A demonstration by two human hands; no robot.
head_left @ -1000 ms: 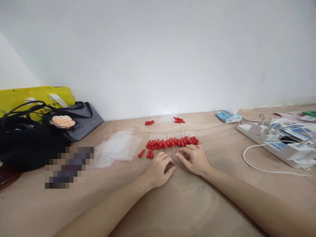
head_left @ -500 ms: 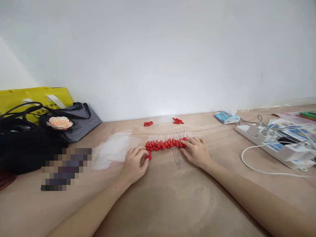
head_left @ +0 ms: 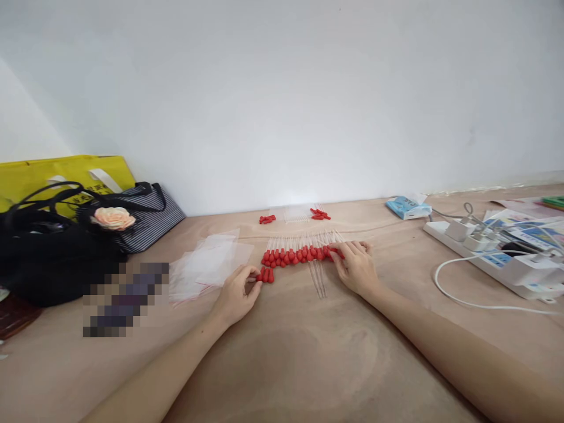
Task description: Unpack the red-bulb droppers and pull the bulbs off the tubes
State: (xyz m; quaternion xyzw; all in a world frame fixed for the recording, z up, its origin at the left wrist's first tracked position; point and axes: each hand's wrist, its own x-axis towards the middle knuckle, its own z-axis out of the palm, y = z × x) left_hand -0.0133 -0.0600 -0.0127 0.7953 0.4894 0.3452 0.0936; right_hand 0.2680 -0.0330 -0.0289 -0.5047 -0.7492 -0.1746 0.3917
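A row of glass droppers with red rubber bulbs (head_left: 291, 257) lies on the table, thin tubes pointing toward the wall. My left hand (head_left: 238, 294) is closed in a pinch at the row's near left, its thumb and finger on a red rubber bulb (head_left: 259, 277). Loose red bulbs (head_left: 268, 275) lie side by side against those fingertips. At the row's right end, my right hand (head_left: 356, 267) has its thumb and fingers closed around a red bulb (head_left: 338, 253), partly hidden by the fingers. Several bare glass tubes (head_left: 318, 279) lie just left of this hand, pointing toward me.
Clear plastic bags (head_left: 207, 264) are spread left of the row. Farther back sit two small piles of red bulbs (head_left: 267, 220) and more clear bags (head_left: 297, 214). A tissue pack (head_left: 408, 207) and a power strip (head_left: 493, 258) with cables are right; bags (head_left: 147, 220) stand left.
My left hand has drawn back slightly from the row, and more loose red bulbs show beside its fingertips. My right hand's fingers have moved slightly right and closed at the row's end.
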